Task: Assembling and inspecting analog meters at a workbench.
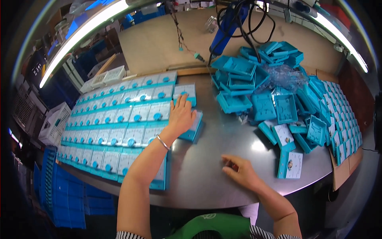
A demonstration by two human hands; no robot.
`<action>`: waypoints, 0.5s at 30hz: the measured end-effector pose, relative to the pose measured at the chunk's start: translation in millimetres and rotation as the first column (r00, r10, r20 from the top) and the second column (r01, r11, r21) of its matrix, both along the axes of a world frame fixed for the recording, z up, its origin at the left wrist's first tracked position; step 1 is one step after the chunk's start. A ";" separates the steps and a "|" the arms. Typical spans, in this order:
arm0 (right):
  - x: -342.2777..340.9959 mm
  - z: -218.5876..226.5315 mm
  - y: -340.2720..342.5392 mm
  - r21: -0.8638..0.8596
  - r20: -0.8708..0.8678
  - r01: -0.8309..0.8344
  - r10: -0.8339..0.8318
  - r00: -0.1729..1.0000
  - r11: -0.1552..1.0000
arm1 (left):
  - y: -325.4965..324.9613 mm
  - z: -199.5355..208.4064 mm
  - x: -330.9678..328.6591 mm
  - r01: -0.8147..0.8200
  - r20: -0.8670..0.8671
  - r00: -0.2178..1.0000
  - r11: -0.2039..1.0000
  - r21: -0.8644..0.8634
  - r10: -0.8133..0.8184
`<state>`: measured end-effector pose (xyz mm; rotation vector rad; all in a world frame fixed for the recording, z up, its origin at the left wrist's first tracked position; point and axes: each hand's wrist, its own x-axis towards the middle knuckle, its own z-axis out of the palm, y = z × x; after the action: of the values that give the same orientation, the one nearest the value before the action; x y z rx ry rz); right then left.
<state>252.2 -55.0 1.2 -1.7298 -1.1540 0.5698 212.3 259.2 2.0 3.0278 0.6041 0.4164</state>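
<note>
Here, the left hand (182,118) is spread fairly flat, its fingertips on the face of a teal-and-white meter unit (190,89) and closed around nothing visible. The right hand (243,172) hovers over or rests on the bare metal tabletop (203,159), half-curled with thumb and fingers apart, visibly empty. The unit is boxy, pale-faced, with a teal lower strip, and lies at the right end of the far rows of similar units (119,119).

part of the dial panel (190,89) lost to me under the left hand (182,117), right hand's (242,171) palm turned from me, dial markings (295,162) too small, striped sleeves (128,236) cut off below
</note>
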 end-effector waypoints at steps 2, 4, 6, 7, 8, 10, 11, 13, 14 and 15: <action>1.9 -0.2 -3.2 -0.007 0.027 -0.015 0.015 1.000 1.000 | 7.0 -6.3 17.6 -0.095 0.187 0.977 0.993 -0.069 0.106; 5.2 1.5 -3.2 -0.019 0.048 -0.024 0.025 0.999 1.000 | 26.6 0.8 36.3 -0.086 0.105 0.990 0.990 -0.112 0.098; 6.3 4.7 -4.6 -0.038 0.054 -0.064 0.066 0.996 0.997 | 49.3 -1.7 50.9 -0.100 0.053 0.993 0.990 -0.096 0.105; 4.6 4.7 -5.5 0.011 0.126 -0.074 0.072 0.989 0.997 | 60.9 -4.7 56.2 -0.092 0.093 0.991 0.994 -0.051 0.096; 3.9 3.2 -6.2 0.014 0.128 -0.055 0.053 0.990 0.998 | 71.3 -6.8 62.7 -0.073 0.095 0.992 0.996 -0.047 0.077; 2.5 1.5 -7.1 0.060 0.251 -0.102 0.084 0.964 0.993 | 88.2 -5.8 74.0 -0.086 0.120 0.989 0.996 -0.020 0.088; 2.5 3.7 -8.2 0.061 0.251 -0.078 0.060 0.966 0.995 | 91.4 -4.3 82.5 -0.062 0.119 0.991 0.998 -0.018 0.064; 0.4 9.0 -12.6 -0.065 -0.001 -0.125 0.125 0.992 0.990 | 92.9 0.6 103.9 -0.113 0.094 0.989 0.993 0.022 0.111; -0.5 7.7 -11.1 -0.069 -0.007 -0.093 0.093 0.996 0.993 | 99.5 4.1 114.6 -0.243 -0.001 0.970 0.965 0.099 0.245; -0.5 4.9 -8.7 -0.032 0.021 -0.128 0.129 0.991 0.991 | 107.4 5.4 123.5 -0.354 -0.090 0.923 0.917 0.187 0.374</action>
<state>251.8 -63.7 6.0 -1.7006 -1.2863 0.6502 335.8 366.7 7.4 3.1109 1.2139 0.3003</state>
